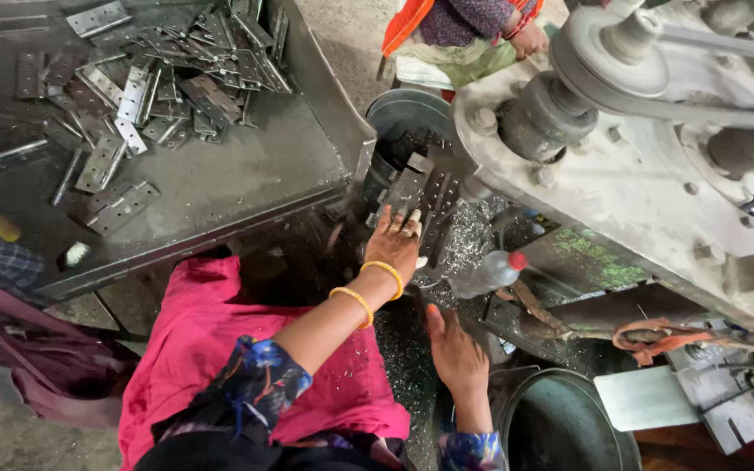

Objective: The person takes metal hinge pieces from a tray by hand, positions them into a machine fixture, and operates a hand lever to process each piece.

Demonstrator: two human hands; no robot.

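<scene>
Grey metal tray (246, 174) under loose hinge plates (176, 78)

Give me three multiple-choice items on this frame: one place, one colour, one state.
1. Where does the pile of metal hinges lie?
A. on the grey tray
B. in the round pan
C. on the pink cloth

2. What colour is the plastic bottle cap?
A. blue
B. red
C. white

3. What is the left hand doing?
A. hanging free
B. gripping the bottle
C. pressing on a perforated metal plate

Answers: 1 A, hinges spread over the tray; 2 B, cap shows red; 3 C, fingers rest on the plate.
</scene>
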